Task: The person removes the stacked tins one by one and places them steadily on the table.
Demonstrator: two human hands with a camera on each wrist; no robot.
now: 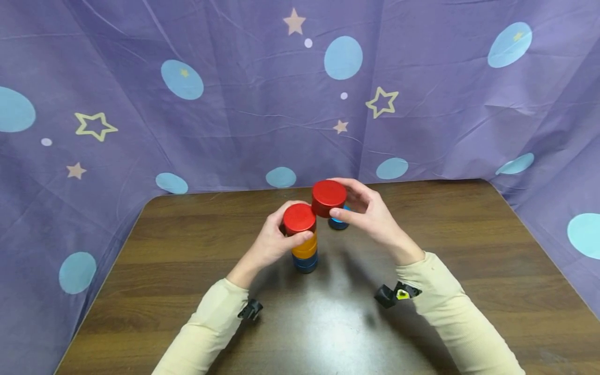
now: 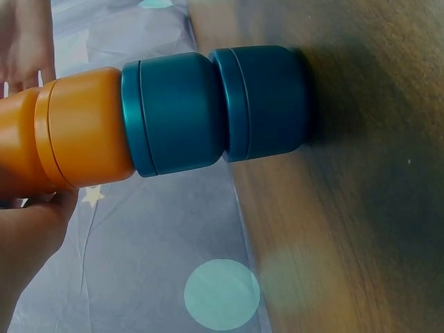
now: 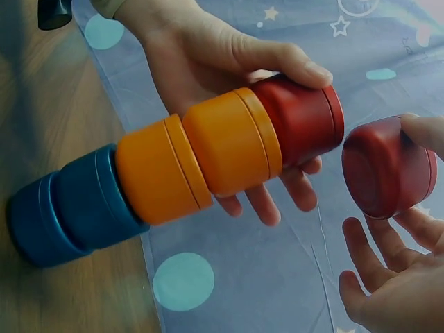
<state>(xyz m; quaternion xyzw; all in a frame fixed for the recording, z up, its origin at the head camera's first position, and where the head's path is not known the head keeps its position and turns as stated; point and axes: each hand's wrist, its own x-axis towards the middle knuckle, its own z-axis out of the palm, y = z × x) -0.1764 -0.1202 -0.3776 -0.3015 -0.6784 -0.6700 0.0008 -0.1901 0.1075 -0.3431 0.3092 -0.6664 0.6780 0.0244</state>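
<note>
On the table stands a stack of small round canisters: two dark teal ones [image 2: 180, 111] at the bottom, two orange ones [image 3: 232, 142] above, and a red canister [image 1: 299, 217] on top. My left hand [image 1: 268, 244] grips that top red canister, thumb on the near side and fingers behind. In my right hand [image 1: 377, 216], a second red canister [image 1: 329, 197] is pinched between thumb and fingers. It is beside the stack's top and slightly higher, with a narrow gap showing in the right wrist view.
Partly hidden behind my right hand, a blue canister [image 1: 338, 225] stands on the brown wooden table [image 1: 187, 271]. A purple curtain [image 1: 244, 104] with stars and dots hangs along the table's back edge. Black wrist cameras [image 1: 385, 296] are strapped to both sleeves.
</note>
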